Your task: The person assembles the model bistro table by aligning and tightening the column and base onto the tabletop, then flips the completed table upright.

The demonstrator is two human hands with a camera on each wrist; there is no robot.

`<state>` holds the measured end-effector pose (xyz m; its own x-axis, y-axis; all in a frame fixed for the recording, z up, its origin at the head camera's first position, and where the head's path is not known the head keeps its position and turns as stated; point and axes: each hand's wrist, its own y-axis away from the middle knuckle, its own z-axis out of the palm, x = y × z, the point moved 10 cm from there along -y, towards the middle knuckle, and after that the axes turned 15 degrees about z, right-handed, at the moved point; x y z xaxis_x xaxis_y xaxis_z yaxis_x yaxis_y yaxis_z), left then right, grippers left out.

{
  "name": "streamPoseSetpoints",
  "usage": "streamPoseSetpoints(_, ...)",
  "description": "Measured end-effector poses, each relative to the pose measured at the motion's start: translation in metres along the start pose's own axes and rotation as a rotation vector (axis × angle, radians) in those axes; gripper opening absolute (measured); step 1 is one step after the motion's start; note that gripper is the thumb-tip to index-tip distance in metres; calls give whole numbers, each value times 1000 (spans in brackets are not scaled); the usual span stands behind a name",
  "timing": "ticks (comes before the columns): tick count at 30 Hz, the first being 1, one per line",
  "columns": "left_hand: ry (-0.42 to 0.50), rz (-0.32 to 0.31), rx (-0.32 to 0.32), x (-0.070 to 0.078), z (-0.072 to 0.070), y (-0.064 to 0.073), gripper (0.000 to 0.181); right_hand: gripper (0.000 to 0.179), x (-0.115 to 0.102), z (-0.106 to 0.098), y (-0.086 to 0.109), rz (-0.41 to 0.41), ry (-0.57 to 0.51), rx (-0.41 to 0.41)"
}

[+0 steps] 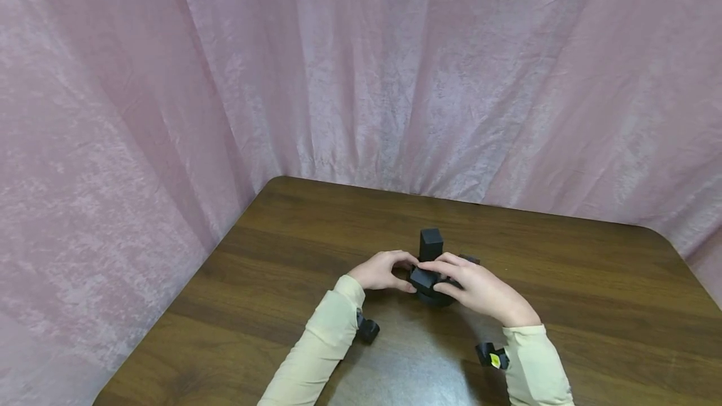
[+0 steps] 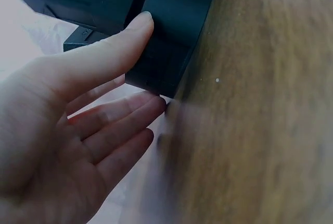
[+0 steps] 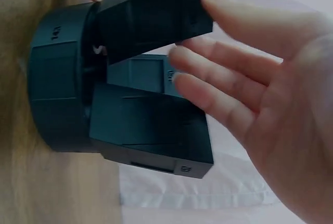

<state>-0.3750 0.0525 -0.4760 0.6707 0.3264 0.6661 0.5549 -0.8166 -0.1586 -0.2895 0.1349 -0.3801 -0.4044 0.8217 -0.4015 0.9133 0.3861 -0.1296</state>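
A black round base (image 1: 435, 299) sits on the wooden table with several black rectangular blocks rising from it. My left hand (image 1: 379, 270) holds the base from the left, its thumb (image 2: 136, 28) against the side and its other fingers round the far side. My right hand (image 1: 482, 287) reaches in from the right and pinches the top of the near block (image 1: 424, 278) between thumb and fingers. Behind it another block (image 1: 431, 244) stands taller. In the right wrist view a lower block (image 3: 153, 122) slants outward from the base, apart from my fingers.
The brown wooden table (image 1: 271, 237) has rounded far corners. Pink curtains (image 1: 361, 74) hang behind it and along its left side. Small black cameras (image 1: 368, 331) are worn at both wrists, beside the cream sleeves (image 1: 327, 337).
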Motion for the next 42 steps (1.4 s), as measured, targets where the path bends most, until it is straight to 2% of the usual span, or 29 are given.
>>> streamPoseSetpoints(3,-9,-6,-2,-2,1,0,51,32,1,3,-2,24,-5,-5)
streamPoseSetpoints(12,-21,1,6,0,0,-1,54,26,-1,5,-6,0,-61,-11)
streamPoseSetpoints(16,-17,3,17,0,0,0,53,25,-1,-1,-10,-40,-21,110)
streamPoseSetpoints(20,-19,-1,20,0,0,-1,51,32,1,-5,-12,-29,38,239)
streamPoseSetpoints(26,-22,-10,11,2,1,-2,51,34,10,-1,-12,34,70,260)
streamPoseSetpoints(33,-41,-4,16,3,0,-4,46,32,19,-8,-11,98,59,283)
streamPoseSetpoints(42,-35,-41,5,-1,1,-2,48,19,28,-24,-4,118,66,390)
